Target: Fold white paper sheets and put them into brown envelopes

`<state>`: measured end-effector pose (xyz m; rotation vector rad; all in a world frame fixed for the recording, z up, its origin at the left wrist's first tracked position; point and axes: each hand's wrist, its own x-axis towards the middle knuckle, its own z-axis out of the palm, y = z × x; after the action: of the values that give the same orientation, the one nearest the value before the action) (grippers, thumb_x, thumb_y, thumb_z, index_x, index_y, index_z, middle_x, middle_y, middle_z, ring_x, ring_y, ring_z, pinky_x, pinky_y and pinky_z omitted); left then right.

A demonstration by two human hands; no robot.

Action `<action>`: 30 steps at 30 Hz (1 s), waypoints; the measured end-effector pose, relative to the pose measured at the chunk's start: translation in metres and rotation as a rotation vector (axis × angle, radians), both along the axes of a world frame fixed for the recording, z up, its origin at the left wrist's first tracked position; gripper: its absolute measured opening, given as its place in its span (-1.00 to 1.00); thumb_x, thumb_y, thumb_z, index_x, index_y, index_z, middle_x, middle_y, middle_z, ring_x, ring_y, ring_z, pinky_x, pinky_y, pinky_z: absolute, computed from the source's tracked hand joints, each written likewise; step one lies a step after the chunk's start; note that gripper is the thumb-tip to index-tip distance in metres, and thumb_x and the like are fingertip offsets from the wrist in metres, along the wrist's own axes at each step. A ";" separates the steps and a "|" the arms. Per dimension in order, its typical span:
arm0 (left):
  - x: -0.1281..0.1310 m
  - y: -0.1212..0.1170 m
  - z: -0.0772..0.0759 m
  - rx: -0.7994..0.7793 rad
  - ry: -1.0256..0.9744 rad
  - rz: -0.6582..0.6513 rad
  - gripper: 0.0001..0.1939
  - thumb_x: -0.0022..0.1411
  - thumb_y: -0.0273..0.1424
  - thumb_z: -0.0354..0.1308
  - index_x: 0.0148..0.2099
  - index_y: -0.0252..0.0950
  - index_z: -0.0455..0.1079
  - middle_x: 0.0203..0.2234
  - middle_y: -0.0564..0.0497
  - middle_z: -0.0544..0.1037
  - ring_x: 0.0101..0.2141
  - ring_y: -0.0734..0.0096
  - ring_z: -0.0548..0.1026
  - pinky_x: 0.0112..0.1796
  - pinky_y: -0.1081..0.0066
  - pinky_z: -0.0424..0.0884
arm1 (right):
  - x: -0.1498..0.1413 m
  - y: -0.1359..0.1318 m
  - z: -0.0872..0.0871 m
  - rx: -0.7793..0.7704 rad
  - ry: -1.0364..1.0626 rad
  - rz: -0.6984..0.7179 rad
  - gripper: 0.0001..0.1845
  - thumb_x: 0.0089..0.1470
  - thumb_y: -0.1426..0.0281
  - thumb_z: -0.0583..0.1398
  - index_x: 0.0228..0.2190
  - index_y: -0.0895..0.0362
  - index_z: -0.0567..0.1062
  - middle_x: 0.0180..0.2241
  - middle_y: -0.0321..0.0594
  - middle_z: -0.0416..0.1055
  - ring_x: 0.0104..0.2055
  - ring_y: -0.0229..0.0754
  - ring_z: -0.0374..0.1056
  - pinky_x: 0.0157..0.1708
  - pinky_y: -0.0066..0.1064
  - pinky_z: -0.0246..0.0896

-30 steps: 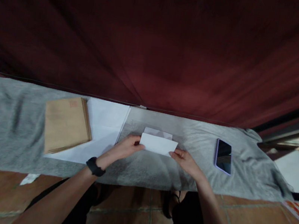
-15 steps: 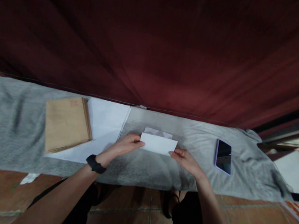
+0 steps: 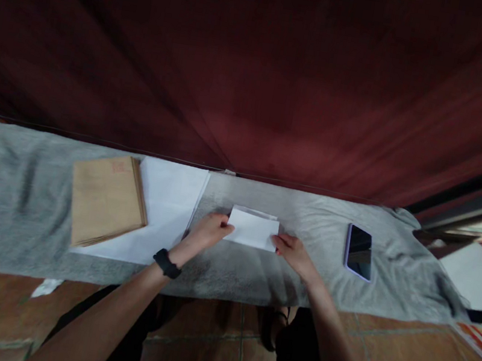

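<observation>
A folded sheet of white paper (image 3: 252, 230) lies low over the grey cloth, its upper flap nearly level with the layer beneath. My left hand (image 3: 211, 229) pinches its left edge between thumb and fingers. At the opposite edge, my right hand (image 3: 295, 252) has thumb and fingers closed on the paper's right side. A thin strip of the under layer shows along the far edge. On my left wrist is a black band (image 3: 167, 263).
Left of my hands, a stack of brown envelopes (image 3: 107, 199) rests partly on white paper sheets (image 3: 173, 197). A phone (image 3: 359, 252) in a purple case lies to the right on the grey cloth (image 3: 235, 277). Behind hangs a dark red curtain (image 3: 256, 85).
The paper's raised upper flap has come down and away from me, now almost covering the layer beneath. Both hands moved with it, the right one slightly leftward.
</observation>
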<state>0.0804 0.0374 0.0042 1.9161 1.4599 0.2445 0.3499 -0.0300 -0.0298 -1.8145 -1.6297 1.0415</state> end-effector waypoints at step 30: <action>0.021 0.001 -0.004 0.180 0.392 0.078 -0.68 0.36 -0.25 0.00 -0.12 -0.26 0.56 -0.17 -0.15 0.65 -0.13 0.11 0.59 -0.17 0.29 0.44 | -0.036 0.010 0.019 -0.158 -0.776 -0.062 -0.53 0.39 0.17 -0.06 -0.07 0.09 0.57 -0.14 -0.03 0.60 -0.08 -0.06 0.54 -0.17 -0.39 0.28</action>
<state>0.1016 0.0384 0.0001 2.1396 1.8233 0.0348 0.3143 -0.0196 -0.0107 -2.5584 -1.9103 0.4479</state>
